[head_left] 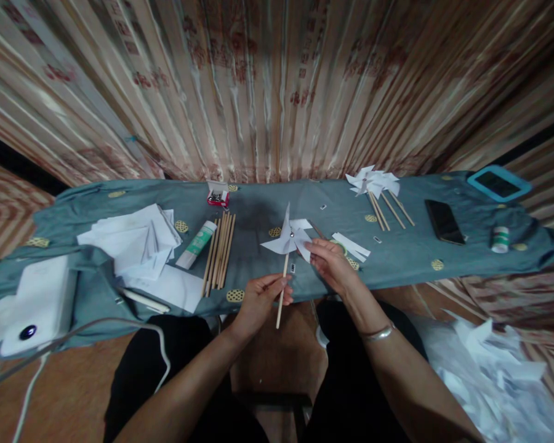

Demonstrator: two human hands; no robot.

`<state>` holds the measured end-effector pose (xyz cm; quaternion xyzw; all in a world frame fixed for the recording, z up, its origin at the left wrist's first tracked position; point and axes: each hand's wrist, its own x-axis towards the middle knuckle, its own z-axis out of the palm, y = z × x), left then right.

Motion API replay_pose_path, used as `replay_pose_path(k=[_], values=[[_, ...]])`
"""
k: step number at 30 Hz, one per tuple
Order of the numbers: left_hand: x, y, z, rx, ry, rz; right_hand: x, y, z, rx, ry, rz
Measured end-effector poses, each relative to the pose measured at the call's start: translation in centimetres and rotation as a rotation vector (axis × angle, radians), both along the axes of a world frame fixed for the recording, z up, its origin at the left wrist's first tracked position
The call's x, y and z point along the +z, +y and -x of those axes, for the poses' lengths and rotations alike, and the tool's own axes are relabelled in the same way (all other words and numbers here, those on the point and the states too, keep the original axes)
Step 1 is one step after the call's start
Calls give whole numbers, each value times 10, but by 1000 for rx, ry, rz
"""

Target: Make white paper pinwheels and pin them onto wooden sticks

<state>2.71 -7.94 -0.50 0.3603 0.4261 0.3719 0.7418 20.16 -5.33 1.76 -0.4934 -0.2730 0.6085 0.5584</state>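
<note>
A white paper pinwheel (282, 241) on a thin wooden stick (279, 312) is held up before me, with a shiny pin at its centre. My left hand (264, 295) is closed around the stick below the blades. At the pinwheel's right side, the fingers of my right hand (329, 261) pinch one paper blade. Just beyond that hand lie white paper strips (353, 246) and a partly hidden round roll (339, 247). To the left are several loose wooden sticks (220, 252), a glue stick (196, 245) and a small red box of pins (218, 194).
A paper stack (136, 240), a pen (145, 301) and a white device (39, 301) with a cable lie left. Finished pinwheels (373, 182), a phone (444, 221), a blue-framed device (499, 183) and a small green-white container (500, 240) lie right. A bag of paper pieces (493, 369) stands lower right.
</note>
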Motion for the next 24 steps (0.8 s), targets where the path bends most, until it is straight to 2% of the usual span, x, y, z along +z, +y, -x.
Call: replay_pose_path(k=[17,24], values=[[6,0,-2,22,9,29,-2,-7,17,94,-24,0],[3,0,1,20,-15,29,1,-8,2,98,-158,29]])
